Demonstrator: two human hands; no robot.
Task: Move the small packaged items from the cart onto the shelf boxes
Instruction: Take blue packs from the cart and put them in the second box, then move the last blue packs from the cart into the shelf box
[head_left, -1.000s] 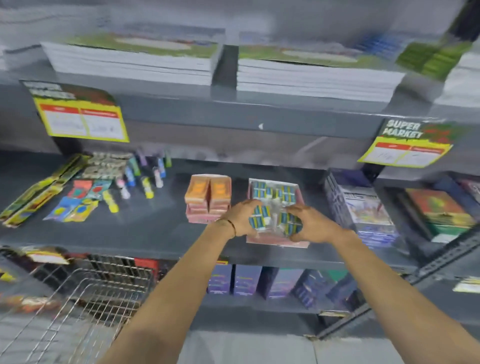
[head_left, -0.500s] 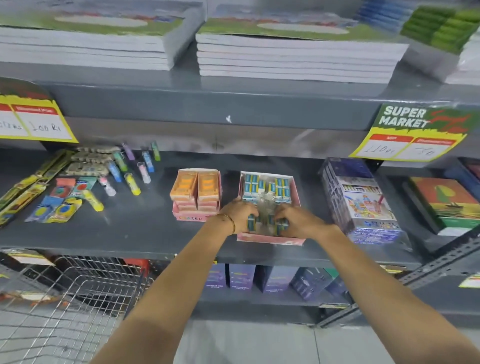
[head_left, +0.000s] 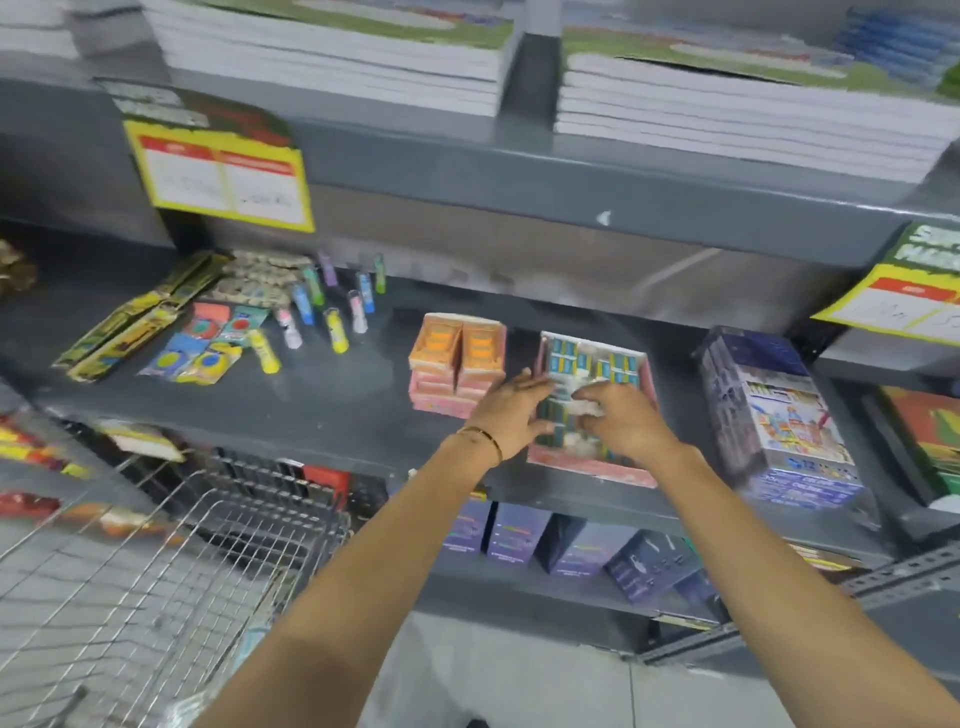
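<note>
Packets (head_left: 558, 426) of blue-and-green small items, a second ago held just above the pink shelf box (head_left: 592, 462), now lie down inside its near half. Left hand (head_left: 511, 415), fingers spread, presses their left side; right hand (head_left: 621, 421) is loosely curled on crinkled clear wrap. Placement looks nearly complete. Wire cart (head_left: 156, 582) stands at lower left, beside the orange box (head_left: 457, 358).
</note>
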